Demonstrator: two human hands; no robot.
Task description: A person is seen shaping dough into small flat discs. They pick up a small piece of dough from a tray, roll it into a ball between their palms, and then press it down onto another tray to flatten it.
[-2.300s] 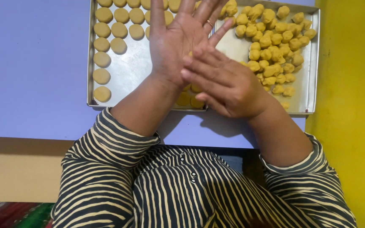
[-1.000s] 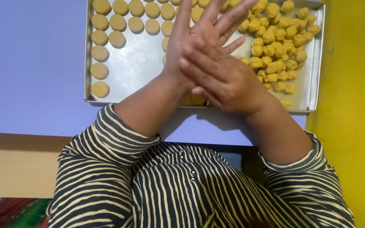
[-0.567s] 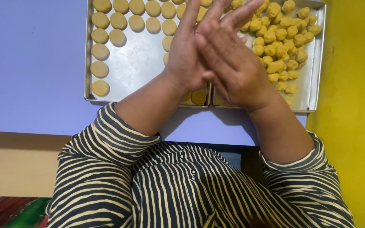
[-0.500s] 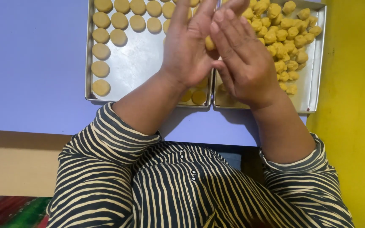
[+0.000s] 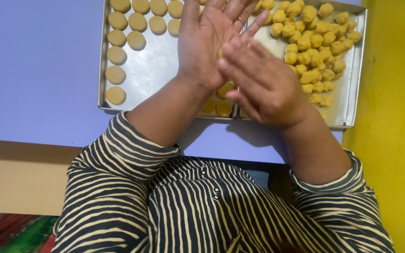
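My left hand [image 5: 207, 42] is held palm up over the trays with its fingers spread. My right hand [image 5: 263, 84] lies across it, palm down, pressing a small yellow dough piece [image 5: 221, 52] between the two palms; only a sliver of the dough shows. Under my hands stands a metal tray [image 5: 151, 79] with flattened round dough discs [image 5: 116, 55] set in rows along its left side and top. A second metal tray [image 5: 348, 93] to the right holds a heap of rough yellow dough lumps [image 5: 315, 42].
Both trays rest side by side on a lilac table [image 5: 33, 70]. A bright yellow surface [image 5: 394, 131] runs along the right. A few more discs [image 5: 221, 105] lie near the left tray's front edge. My striped sleeves fill the lower part of the view.
My right hand has slid back and forth across my left palm, rolling the dough between them. The trays and the dough on them have stayed put.
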